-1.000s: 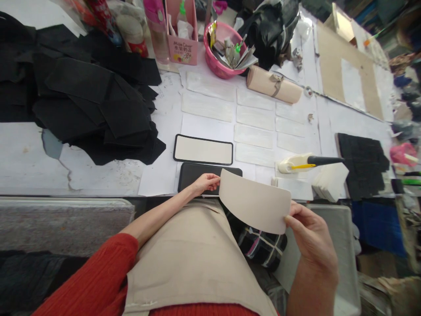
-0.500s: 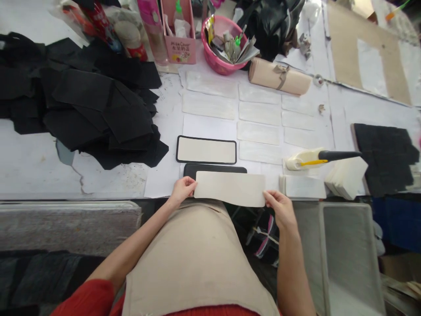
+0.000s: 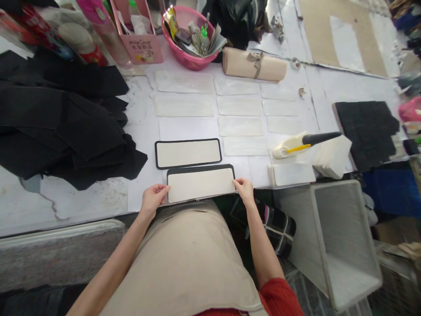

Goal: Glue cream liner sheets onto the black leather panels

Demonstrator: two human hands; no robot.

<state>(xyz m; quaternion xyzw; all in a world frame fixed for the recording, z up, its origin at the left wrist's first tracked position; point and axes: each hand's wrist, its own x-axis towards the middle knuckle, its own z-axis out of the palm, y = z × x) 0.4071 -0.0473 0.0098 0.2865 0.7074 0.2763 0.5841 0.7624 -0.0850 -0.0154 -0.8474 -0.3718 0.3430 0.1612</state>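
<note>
A cream panel (image 3: 200, 183) lies over a black piece (image 3: 197, 168) at the table's front edge, and the black shows as a border along its top and sides. My left hand (image 3: 154, 199) pinches the panel's left end. At the right end, my right hand (image 3: 244, 189) has thumb and finger closed on the panel's edge. Just behind it lies a second cream panel (image 3: 188, 153) with a black border all round. Pale thin rectangular pieces (image 3: 184, 105) are laid in rows farther back on the white table.
Black sheets (image 3: 66, 109) are heaped at left. A pink basin (image 3: 194, 39) and a rolled beige bundle (image 3: 255, 64) stand at the back. To the right are a glue container with a brush (image 3: 289, 147), white stacks (image 3: 292, 174) and a black stack (image 3: 366, 131).
The cream panel has moved left and slightly back onto the black piece, with both hands still on its ends. The camera view has shifted right and tilted.
</note>
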